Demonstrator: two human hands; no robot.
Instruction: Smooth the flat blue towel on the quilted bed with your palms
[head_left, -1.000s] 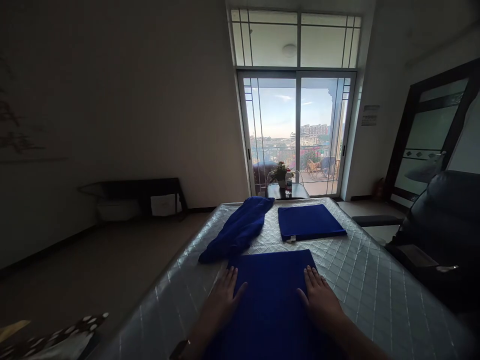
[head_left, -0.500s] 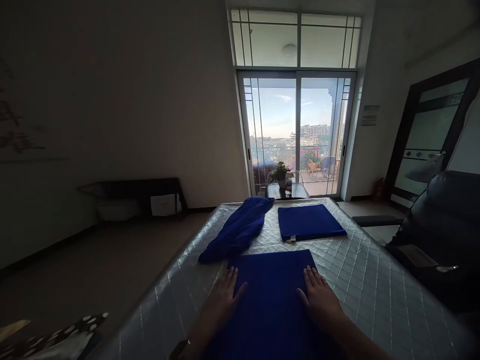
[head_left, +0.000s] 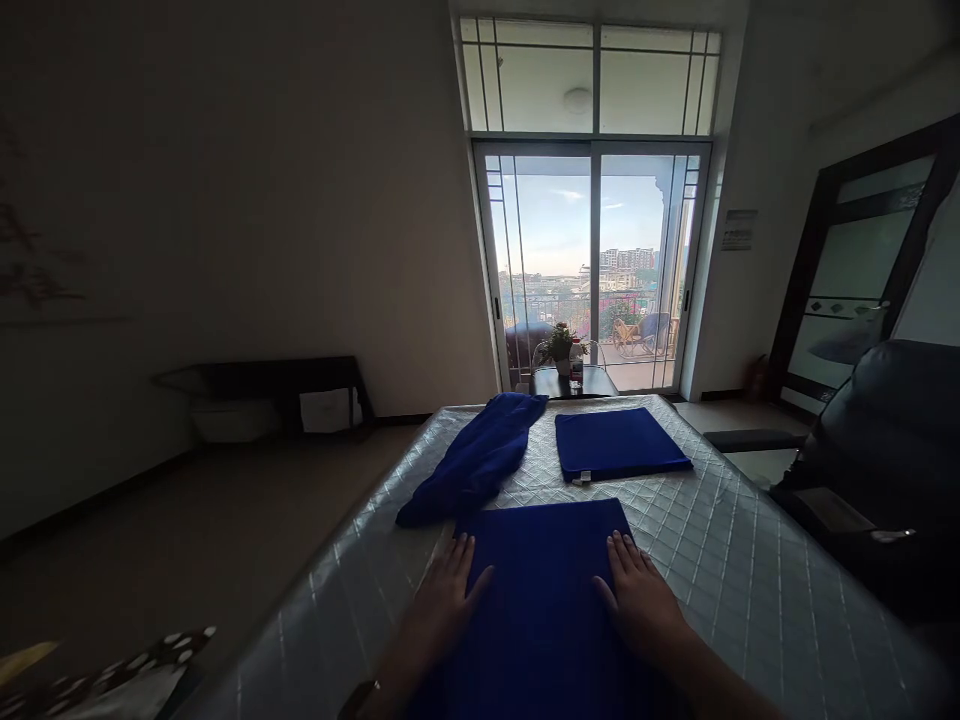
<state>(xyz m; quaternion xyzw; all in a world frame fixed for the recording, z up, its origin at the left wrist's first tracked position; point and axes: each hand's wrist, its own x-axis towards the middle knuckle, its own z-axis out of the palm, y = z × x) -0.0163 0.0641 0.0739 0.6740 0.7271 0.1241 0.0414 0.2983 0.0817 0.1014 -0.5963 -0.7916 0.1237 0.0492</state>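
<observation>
A flat, folded blue cloth (head_left: 544, 600) lies in front of me on a table with a silver quilted cover (head_left: 720, 540). My left hand (head_left: 448, 590) rests flat on its left edge, fingers stretched forward and thumb apart. On the opposite edge lies my right hand (head_left: 634, 590), also flat and open. Beyond them, to the right, is a neatly folded blue cloth (head_left: 622, 443) with a small white tag at its near edge. A crumpled blue cloth (head_left: 476, 460) is spread loosely to the left. The near end of the cloth under my hands runs out of view.
Behind the covered table stands a small dark table (head_left: 555, 383) with a potted plant (head_left: 560, 345) and a bottle (head_left: 576, 365). A sliding glass door (head_left: 540, 230) is at the back. A dark armchair (head_left: 862, 450) stands right; a polka-dot fabric (head_left: 161, 655) lies lower left.
</observation>
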